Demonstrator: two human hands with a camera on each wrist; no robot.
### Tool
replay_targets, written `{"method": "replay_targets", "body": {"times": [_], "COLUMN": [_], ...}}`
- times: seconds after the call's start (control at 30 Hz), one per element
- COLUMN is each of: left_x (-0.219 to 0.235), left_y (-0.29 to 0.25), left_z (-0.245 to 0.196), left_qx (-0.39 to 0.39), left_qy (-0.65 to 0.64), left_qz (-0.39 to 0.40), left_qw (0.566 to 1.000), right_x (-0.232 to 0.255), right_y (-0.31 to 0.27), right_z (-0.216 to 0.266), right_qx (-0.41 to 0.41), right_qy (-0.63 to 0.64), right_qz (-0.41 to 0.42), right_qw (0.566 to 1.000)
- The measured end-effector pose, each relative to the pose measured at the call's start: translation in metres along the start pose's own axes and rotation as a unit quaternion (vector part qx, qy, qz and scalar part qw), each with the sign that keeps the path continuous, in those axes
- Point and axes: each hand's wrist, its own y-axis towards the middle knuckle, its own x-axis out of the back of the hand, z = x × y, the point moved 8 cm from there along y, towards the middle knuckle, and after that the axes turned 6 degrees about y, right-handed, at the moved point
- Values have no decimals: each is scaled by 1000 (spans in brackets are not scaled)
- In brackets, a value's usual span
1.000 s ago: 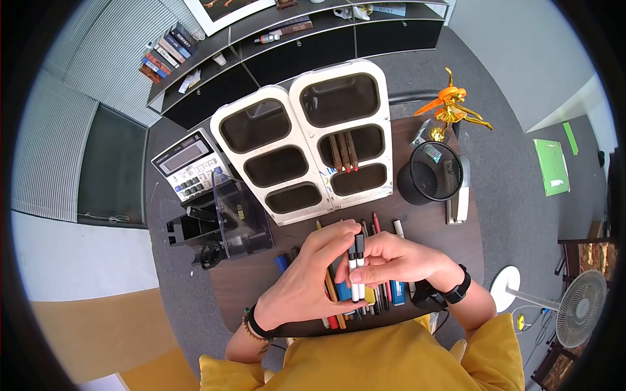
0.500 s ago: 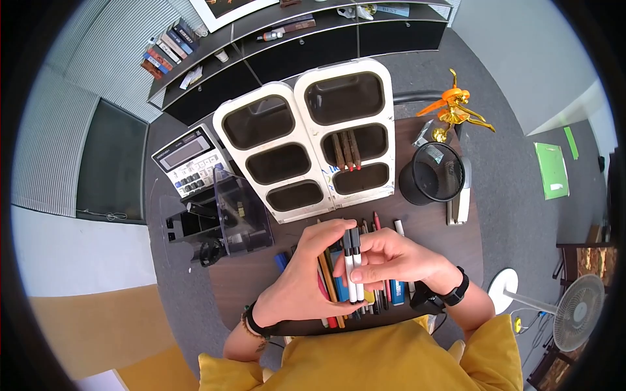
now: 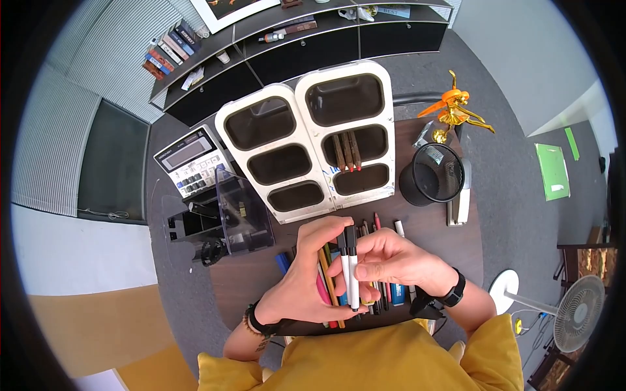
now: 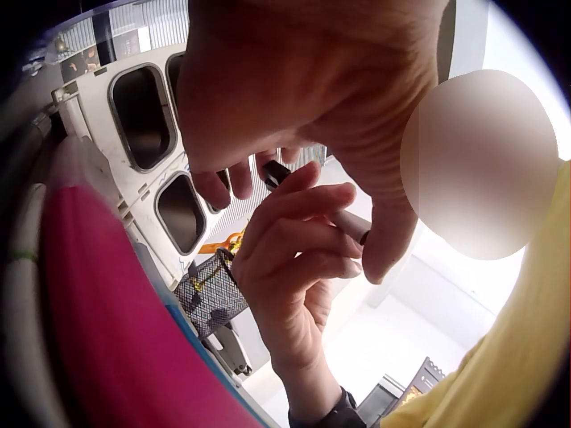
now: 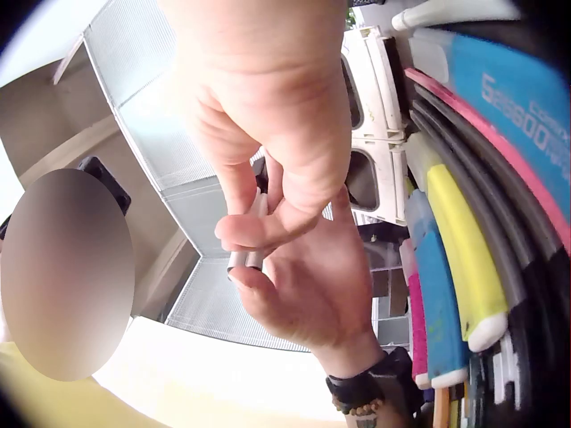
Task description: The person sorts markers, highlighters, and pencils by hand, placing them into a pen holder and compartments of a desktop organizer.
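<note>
Two white markers point(image 3: 353, 280) with black caps stand side by side between my hands, caps pointing away from me. My right hand point(image 3: 401, 260) pinches them by their white barrels, thumb on top. My left hand point(image 3: 297, 283) spans their length, fingers at the caps and thumb at the opposite ends. In the right wrist view the marker ends point(image 5: 245, 260) sit at the left thumb point(image 5: 259, 299). Beneath the hands lie several pens and pencils, a pink highlighter point(image 4: 125, 303), a yellow highlighter point(image 5: 459, 250) and a blue pack point(image 3: 398, 293), partly hidden.
A white two-column organizer point(image 3: 313, 156) stands behind, several brown pencils point(image 3: 347, 151) on its right half. To its right are a black mesh pen cup point(image 3: 432, 173), a stapler point(image 3: 460, 195) and a golden figurine point(image 3: 453, 107). A calculator point(image 3: 192, 163) and clear-fronted holder point(image 3: 244, 212) stand left.
The markers have shifted a little to the left and toward me. My left thumb has dropped lower, widening that hand's span, while the right hand keeps its pinch.
</note>
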Motion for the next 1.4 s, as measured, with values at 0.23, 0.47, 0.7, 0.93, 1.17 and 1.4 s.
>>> {"method": "replay_targets", "body": {"times": [0.23, 0.47, 0.7, 0.93, 1.17, 1.4], "left_x": [6, 10, 8, 9, 9, 9], "left_y": [6, 12, 13, 16, 16, 16], "left_z": [-4, -8, -9, -14, -14, -15], "left_qx": [30, 49, 37, 33, 32, 32], "left_qy": [17, 43, 57, 58, 62, 61], "left_qz": [18, 46, 61, 66, 69, 71], "left_qw": [999, 997, 996, 996, 995, 995], "right_x": [6, 12, 12, 13, 13, 14], "right_y": [-1, -2, -3, -4, -4, -4], "right_z": [3, 7, 7, 8, 11, 11], "right_qx": [-3, -4, -29, -31, -28, -30], "right_qy": [-25, -64, -71, -91, -120, -126], "right_qz": [-33, -64, -70, -82, -79, -84], "right_qw": [999, 996, 995, 992, 989, 988]}}
